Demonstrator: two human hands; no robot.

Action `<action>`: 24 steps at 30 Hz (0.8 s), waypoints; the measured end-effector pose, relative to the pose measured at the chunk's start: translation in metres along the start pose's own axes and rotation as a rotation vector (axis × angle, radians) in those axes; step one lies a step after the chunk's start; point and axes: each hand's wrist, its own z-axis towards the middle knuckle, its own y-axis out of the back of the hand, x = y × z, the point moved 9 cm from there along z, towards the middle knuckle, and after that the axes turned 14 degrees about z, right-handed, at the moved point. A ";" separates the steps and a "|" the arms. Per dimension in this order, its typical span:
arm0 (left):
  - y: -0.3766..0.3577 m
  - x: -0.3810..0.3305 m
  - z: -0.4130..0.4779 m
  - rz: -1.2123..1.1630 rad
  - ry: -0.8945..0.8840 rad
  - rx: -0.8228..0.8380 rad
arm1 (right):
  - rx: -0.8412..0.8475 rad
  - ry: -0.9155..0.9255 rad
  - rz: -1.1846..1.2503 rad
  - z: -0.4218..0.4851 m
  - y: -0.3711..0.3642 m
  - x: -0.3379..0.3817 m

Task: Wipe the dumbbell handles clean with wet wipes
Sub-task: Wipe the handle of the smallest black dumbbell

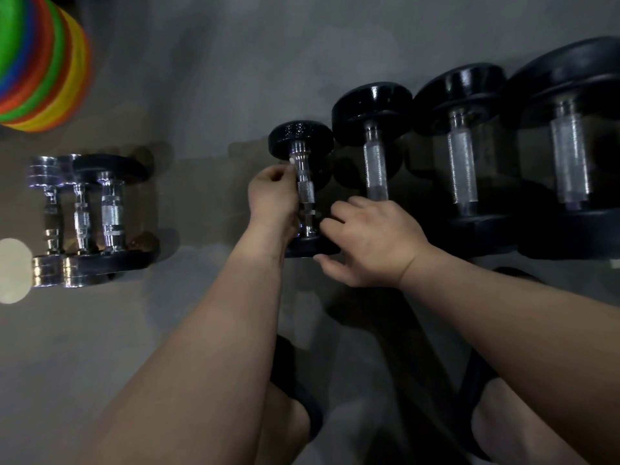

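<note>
Two hands share one small dumbbell (301, 132). The left hand (271, 193) pinches a white wipe (292, 161) against the handle (306, 193). The right hand (365, 243) clasps the near plate (302, 250), probably to stop it rolling.

Room to the left, blocked to the right
Bare floor (201, 203) lay open left of the left hand (271, 193), ending well off at three small dumbbells (94, 216); just right of the right hand (365, 243), a close-packed row of larger dumbbells (463, 162) barred passage.

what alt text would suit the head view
A left hand pinches a bit of white wipe against the handle of a small black dumbbell while the right hand grips its near end. Bigger dumbbells line up to its right.
</note>
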 end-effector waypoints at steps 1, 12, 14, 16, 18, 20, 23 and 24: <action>0.004 -0.003 -0.003 0.035 -0.043 -0.024 | 0.004 -0.001 0.003 0.000 0.000 0.000; 0.013 -0.046 -0.026 0.648 -0.576 -0.031 | 0.070 -0.094 0.054 0.000 0.004 -0.006; 0.018 -0.050 -0.024 0.616 -0.547 -0.086 | 0.085 -0.150 0.102 0.000 0.005 -0.009; 0.023 -0.051 -0.019 0.565 -0.493 -0.108 | 0.096 -0.249 0.190 0.003 0.003 -0.019; 0.023 -0.046 -0.015 0.477 -0.414 -0.059 | 0.093 -0.382 0.333 0.008 0.001 -0.031; 0.021 -0.043 -0.016 0.401 -0.390 0.004 | 0.013 -0.459 0.448 0.019 0.004 -0.039; 0.032 -0.042 -0.021 0.330 -0.367 -0.010 | -0.166 -0.478 0.413 0.045 0.014 -0.043; 0.040 -0.038 -0.020 0.319 -0.326 -0.061 | -0.204 -0.509 0.416 0.051 0.012 -0.046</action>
